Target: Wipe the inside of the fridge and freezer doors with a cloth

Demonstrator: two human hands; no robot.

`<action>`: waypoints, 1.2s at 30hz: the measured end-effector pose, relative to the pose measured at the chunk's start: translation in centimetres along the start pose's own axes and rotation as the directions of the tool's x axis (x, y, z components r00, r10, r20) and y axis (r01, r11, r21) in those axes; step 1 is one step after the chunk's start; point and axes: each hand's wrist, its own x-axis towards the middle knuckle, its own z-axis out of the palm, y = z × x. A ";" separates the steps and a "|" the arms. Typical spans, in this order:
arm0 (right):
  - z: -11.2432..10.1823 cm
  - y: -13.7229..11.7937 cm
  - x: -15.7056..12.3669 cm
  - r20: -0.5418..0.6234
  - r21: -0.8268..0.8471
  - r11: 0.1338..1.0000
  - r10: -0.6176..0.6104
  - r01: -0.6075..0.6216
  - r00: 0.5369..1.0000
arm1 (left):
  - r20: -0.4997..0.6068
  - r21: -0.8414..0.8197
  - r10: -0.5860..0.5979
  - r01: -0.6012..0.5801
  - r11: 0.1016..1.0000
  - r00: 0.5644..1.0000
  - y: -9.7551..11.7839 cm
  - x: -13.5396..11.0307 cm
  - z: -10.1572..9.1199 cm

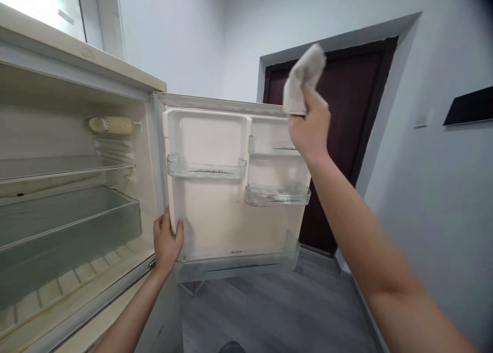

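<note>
- From here, my left hand (167, 241) is closed around the lower inner edge of the open fridge door (210, 224), fingers curled onto the white liner.
- My right hand (310, 127) is closed on a grey-white cloth (304, 78), raised beside the door's upper right corner. From this angle I can't tell whether the cloth touches the door.
- The cloth bunches up above my fingers, and my palm hides part of it.
- The door stands swung out to the right of the fridge cabinet (73, 70), with a grey floor (269, 312) below it.
- Behind my right arm is a dark brown door (339, 137) in a pale frame. Further right, a small wall plate (422, 119) and a black panel (470, 106) sit on the wall.
- A bright window (42, 8) is cut off at the top left.
- A dark shape (231, 348) at the bottom edge is too cut off to identify.
- The fridge door carries four transparent bins: two upper (206, 167), (274, 146), one mid-height (277, 193) and a long bottom one (236, 265). I can see only their moulded lettering.
- Inside the cabinet are a glass shelf (65, 169) and a transparent drawer (65, 229), with a pale yellow fitting (111, 125) on the side wall.
</note>
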 end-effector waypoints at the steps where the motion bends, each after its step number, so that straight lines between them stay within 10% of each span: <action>1: 0.8 0.1 1.2 0.065 -0.012 1.000 0.008 -0.007 0.998 | 0.005 -0.009 -0.014 0.014 1.000 1.000 -0.2 -0.1 0.0; 7: 5.0 0.2 2.8 0.387 0.011 0.996 0.073 -0.084 0.919 | 0.027 -0.036 -0.029 0.030 0.999 0.999 -0.1 -0.2 -0.4; 13: 4.6 2.2 3.8 0.551 -0.012 0.981 0.167 -0.192 0.817 | 0.008 0.028 -0.019 0.019 0.999 1.000 0.7 -1.4 -0.1; 20: 4.1 3.4 4.9 0.406 0.148 0.927 0.260 -0.343 0.876 | 0.014 0.051 -0.001 0.001 0.999 1.000 0.5 -1.8 0.1; 27: 4.6 2.9 4.1 0.570 -0.029 0.941 0.292 -0.337 0.768 | 0.010 0.042 0.004 -0.004 0.999 1.000 0.4 -1.9 0.3; 36: 0.8 9.9 5.2 0.347 -0.319 0.921 0.333 -0.224 0.877 | -0.036 0.056 0.006 -0.004 0.998 0.999 0.3 -2.1 1.2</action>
